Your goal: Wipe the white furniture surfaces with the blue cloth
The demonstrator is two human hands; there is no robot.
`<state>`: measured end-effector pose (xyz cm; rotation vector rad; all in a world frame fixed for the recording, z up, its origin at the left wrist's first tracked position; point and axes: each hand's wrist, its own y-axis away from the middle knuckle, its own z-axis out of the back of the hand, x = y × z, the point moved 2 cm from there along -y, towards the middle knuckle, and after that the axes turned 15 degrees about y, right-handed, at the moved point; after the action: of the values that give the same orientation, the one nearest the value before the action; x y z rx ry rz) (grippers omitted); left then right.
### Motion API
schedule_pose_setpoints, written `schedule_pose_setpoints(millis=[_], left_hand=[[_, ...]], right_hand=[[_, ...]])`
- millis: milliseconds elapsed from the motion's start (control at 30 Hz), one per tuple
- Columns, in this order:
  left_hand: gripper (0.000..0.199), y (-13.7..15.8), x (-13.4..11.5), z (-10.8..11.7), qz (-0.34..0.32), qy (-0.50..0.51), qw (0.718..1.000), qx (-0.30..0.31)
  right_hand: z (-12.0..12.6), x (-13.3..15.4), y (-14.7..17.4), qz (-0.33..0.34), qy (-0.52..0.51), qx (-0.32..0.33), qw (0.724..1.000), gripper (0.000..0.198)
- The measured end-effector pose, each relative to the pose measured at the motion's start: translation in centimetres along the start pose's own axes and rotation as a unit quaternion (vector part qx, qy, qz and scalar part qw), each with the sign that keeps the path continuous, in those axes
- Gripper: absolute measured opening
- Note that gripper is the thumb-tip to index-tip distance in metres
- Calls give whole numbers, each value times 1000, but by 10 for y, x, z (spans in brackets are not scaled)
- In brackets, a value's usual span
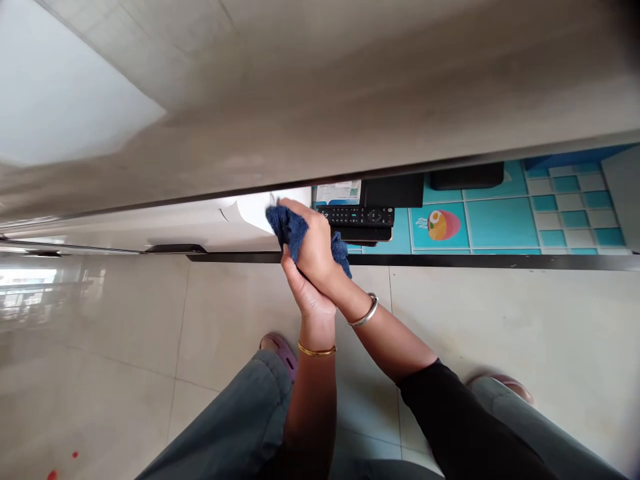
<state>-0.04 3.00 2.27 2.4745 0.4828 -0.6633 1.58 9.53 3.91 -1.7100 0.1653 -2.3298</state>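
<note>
A dark blue cloth (290,229) is bunched up between my two hands, with one end sticking out at the left and another hanging at the right. My right hand (317,243), silver bangle at its wrist, is wrapped round the cloth. Just below and touching it is my left hand (309,293), with a gold bangle on the wrist. The left thumb presses at the cloth's lower left end; the other left fingers are hidden. Both hands are over the front edge of a shelf or drawer space (495,223) lined in turquoise.
A black remote control (357,216), a dark flat box (395,192) and a printed card (340,193) lie beside my right hand. White paper (253,208) is at the left. A glossy beige surface (320,87) spans the top. Tiled floor (225,300) and my feet are below.
</note>
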Motion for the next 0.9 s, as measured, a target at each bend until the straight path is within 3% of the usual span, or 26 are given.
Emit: schedule_pose_setpoints(millis=[167, 333, 433, 567, 733, 900], left_hand=[[54, -2, 5, -10, -5, -10, 999, 30], [51, 10, 28, 0, 64, -52, 996, 41], [49, 11, 34, 7, 50, -84, 992, 84], [48, 4, 27, 12, 4, -141, 985, 104], [55, -3, 16, 24, -39, -163, 982, 81], [55, 2, 7, 27, -97, -141, 983, 62]], right_hand=[[4, -6, -13, 5, -63, -48, 997, 15], [27, -23, 9, -53, -185, -95, 977, 10], [37, -30, 16, -57, -246, -64, 965, 12], [41, -33, 10, -22, -206, -38, 977, 19], [28, -26, 5, 27, -209, 2, 978, 24], [15, -16, 9, 34, -194, 69, 978, 26]])
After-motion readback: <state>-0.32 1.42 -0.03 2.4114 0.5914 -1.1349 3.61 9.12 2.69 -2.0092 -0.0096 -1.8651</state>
